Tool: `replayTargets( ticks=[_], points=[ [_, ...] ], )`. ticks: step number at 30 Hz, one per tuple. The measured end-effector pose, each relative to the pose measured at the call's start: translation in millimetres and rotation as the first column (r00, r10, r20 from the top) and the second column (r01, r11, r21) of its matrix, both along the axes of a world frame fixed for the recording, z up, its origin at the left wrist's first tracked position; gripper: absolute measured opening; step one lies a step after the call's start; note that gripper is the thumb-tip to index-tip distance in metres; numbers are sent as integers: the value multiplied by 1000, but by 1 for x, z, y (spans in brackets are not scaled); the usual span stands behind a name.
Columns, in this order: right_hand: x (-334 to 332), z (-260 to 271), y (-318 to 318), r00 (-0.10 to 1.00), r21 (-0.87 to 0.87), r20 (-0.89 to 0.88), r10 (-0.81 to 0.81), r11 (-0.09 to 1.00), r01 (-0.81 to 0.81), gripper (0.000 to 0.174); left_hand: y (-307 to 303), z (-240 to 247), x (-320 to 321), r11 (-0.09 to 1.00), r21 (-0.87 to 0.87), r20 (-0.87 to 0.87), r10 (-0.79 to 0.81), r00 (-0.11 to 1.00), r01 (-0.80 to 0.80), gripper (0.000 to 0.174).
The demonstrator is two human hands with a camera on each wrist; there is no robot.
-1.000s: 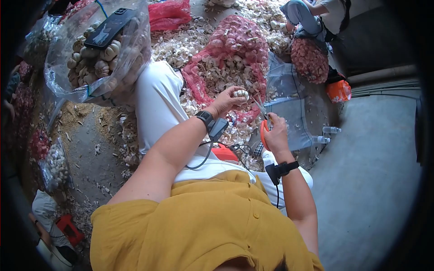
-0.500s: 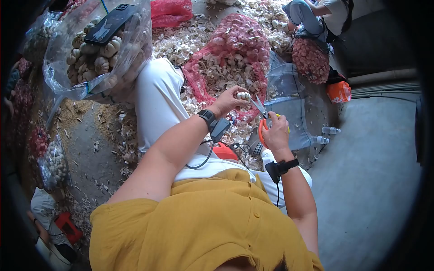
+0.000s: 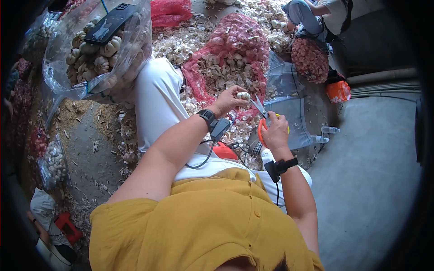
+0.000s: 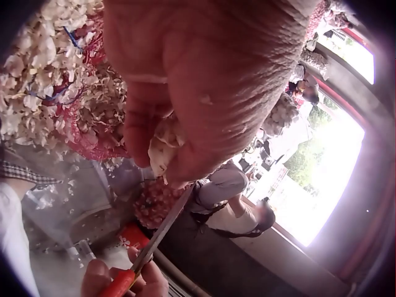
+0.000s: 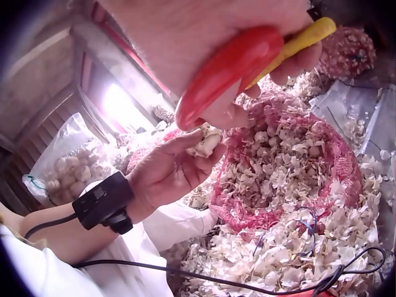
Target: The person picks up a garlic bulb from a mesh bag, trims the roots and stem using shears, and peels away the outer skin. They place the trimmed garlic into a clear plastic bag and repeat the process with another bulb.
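Observation:
In the head view my left hand [image 3: 227,102] pinches a pale garlic bulb [image 3: 243,96] between thumb and fingertips. The left wrist view shows the same bulb [image 4: 162,148] partly covered by the fingers. My right hand [image 3: 277,134] grips scissors [image 3: 259,107] with one red-orange and one yellow handle. Their blades point up and left, tips close beside the bulb. Seen from the right wrist, the red handle loop [image 5: 229,71] crosses in front of the palm and the blades are hidden. Both hands hover over a pink mesh bag [image 3: 199,83] of garlic and skins.
A clear plastic bag [image 3: 54,77] of garlic bulbs stands at the left, a phone [image 3: 110,25] on top. Garlic skins [image 3: 174,43] litter the floor. Another person [image 3: 312,20] sits at the upper right beside a full mesh sack [image 3: 309,61]. Cables run near my lap.
Over the last second the bulb has shifted slightly right and the scissors have turned, showing more of the blades and yellow handle. Since half a second ago the hands have hardly moved.

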State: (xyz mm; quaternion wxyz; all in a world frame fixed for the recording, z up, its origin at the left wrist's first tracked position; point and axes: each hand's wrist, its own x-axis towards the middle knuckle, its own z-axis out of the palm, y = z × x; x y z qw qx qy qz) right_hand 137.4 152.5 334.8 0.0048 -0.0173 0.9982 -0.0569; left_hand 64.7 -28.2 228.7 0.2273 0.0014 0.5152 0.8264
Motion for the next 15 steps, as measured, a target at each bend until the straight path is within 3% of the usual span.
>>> replayTargets(
  ticks=[5, 15],
  points=[
    [-3, -2, 7, 999, 1, 6, -33, 999, 33, 42, -1, 0, 0, 997, -67, -39, -43, 998, 41, 40],
    [1, 1, 0, 999, -46, 37, -4, 999, 6, 41, -2, 1, 0, 1000, 27, 30, -12, 999, 11, 42]
  ],
)
